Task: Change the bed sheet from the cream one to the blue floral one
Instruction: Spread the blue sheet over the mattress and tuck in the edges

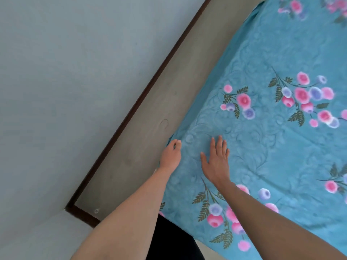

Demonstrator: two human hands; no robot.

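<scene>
Blue floral sheet (272,147) lay spread over the bed, its left edge along the headboard panel (150,128). Left hand (170,156) pinched that edge with curled fingers. Right hand (216,162) lay flat on the sheet just beside it, fingers straight. Grey wall (65,81) at left.

Teal-blue embossed fabric bed sheet with pink and lilac flower sprays (266,139) lies spread flat over the bed, mostly smooth, its left edge running along the bed's side, slightly bunched there.
</scene>
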